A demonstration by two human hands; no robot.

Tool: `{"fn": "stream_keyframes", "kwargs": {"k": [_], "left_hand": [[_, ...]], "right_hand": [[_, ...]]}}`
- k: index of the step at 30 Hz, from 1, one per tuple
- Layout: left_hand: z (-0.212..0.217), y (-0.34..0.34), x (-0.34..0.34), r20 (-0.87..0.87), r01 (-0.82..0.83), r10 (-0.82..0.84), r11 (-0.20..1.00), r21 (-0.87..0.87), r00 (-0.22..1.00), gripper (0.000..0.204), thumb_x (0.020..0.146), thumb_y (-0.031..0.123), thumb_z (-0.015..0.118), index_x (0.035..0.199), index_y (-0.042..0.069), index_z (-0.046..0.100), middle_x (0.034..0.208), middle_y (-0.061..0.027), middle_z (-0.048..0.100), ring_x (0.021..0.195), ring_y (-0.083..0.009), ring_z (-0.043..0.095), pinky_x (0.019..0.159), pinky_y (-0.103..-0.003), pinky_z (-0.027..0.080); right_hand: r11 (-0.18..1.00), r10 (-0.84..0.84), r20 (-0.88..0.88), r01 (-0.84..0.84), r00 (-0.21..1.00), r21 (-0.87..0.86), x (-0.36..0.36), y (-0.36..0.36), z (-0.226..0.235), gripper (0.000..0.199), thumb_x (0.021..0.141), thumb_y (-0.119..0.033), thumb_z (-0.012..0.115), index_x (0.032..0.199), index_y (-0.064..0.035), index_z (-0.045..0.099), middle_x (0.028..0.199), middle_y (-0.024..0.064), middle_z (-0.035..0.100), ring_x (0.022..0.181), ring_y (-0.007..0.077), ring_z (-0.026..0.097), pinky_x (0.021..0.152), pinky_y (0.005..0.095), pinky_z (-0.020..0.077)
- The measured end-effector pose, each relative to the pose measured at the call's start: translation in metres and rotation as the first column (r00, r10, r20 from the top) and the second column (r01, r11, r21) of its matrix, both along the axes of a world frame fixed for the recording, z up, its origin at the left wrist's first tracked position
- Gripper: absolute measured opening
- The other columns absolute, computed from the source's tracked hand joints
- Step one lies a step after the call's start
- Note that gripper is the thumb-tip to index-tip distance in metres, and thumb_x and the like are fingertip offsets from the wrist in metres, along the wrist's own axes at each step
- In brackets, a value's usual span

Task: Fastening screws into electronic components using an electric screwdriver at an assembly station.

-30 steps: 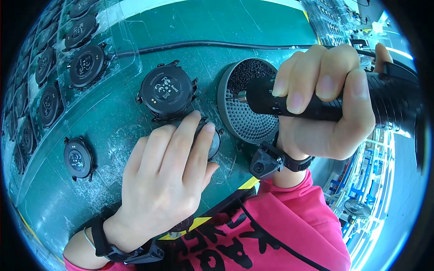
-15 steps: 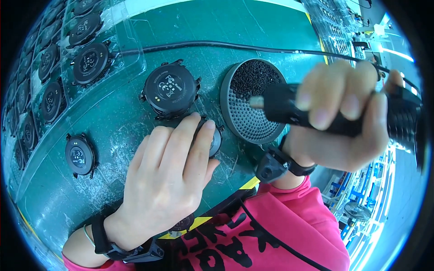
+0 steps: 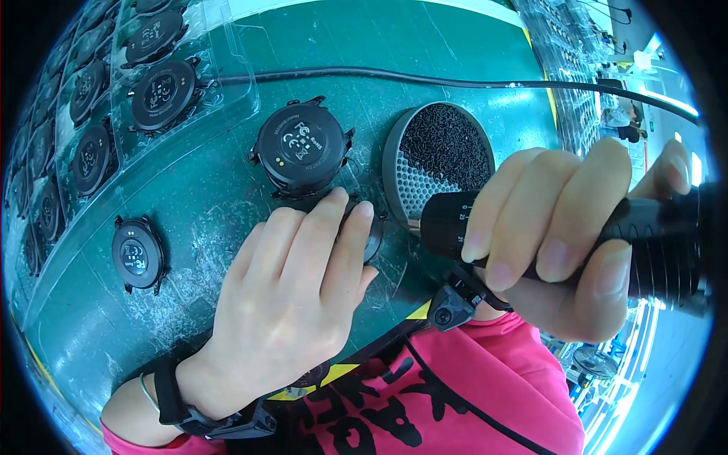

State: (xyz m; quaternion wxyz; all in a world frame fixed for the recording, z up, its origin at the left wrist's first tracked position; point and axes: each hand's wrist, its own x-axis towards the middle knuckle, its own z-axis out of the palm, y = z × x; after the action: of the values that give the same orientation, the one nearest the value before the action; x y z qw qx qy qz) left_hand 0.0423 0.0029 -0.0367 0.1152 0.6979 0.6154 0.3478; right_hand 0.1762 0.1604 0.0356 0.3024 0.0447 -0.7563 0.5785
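Observation:
My left hand (image 3: 284, 303) lies over a black round watch case (image 3: 372, 241), its fingers curled around it and covering most of it. In my right hand (image 3: 561, 227) is a black electric screwdriver (image 3: 444, 226), gripped around its barrel. Its bit points left, just right of the held case, in front of the lower edge of a round grey dish (image 3: 391, 167). Small black screws (image 3: 447, 144) heap over part of the dish's perforated bottom. Just beyond my left fingertips sits another watch case (image 3: 302, 148), back side up, seemingly stacked on one below.
A smaller-looking watch case (image 3: 138, 255) rests at the left. Clear plastic trays (image 3: 243, 83) of watch cases fill the far left. A black cable (image 3: 341, 72) crosses the green mat (image 3: 379, 38). Another round part (image 3: 312, 374) shows near the table's front edge.
My right hand has lowered the screwdriver toward me and slightly left, bringing its bit near the held case. The left hand keeps its grip. The whole view has shifted slightly.

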Motion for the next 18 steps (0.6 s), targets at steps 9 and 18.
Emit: {"fn": "stream_keyframes", "kwargs": {"k": [9,18], "left_hand": [[0.001,0.0,0.003,0.027,-0.018,0.017,1.0,0.017,0.999,0.053,0.067,0.005,0.078,0.117,-0.007,0.063,0.119,-0.0213,0.056,0.077,-0.0292,0.054,0.068,-0.038,0.05],[0.001,0.0,0.001,0.035,-0.017,0.016,1.0,0.017,0.999,0.051,0.069,0.007,0.079,0.115,-0.007,0.064,0.116,-0.0204,0.059,0.08,-0.03,0.057,0.067,-0.037,0.049]], "right_hand": [[0.998,0.034,-0.006,-0.034,0.999,-0.058,-0.002,-0.008,-0.017,0.047,0.098,-0.013,0.053,0.139,-0.0035,0.032,0.081,0.0058,0.054,0.053,0.0151,0.057,0.053,0.0315,0.0536],[0.98,-0.077,-0.188,0.04,0.979,-0.195,-0.002,-0.006,-0.025,0.051,0.097,-0.012,0.052,0.142,-0.0073,0.028,0.079,0.0059,0.053,0.051,0.0156,0.055,0.053,0.0322,0.0525]]}}
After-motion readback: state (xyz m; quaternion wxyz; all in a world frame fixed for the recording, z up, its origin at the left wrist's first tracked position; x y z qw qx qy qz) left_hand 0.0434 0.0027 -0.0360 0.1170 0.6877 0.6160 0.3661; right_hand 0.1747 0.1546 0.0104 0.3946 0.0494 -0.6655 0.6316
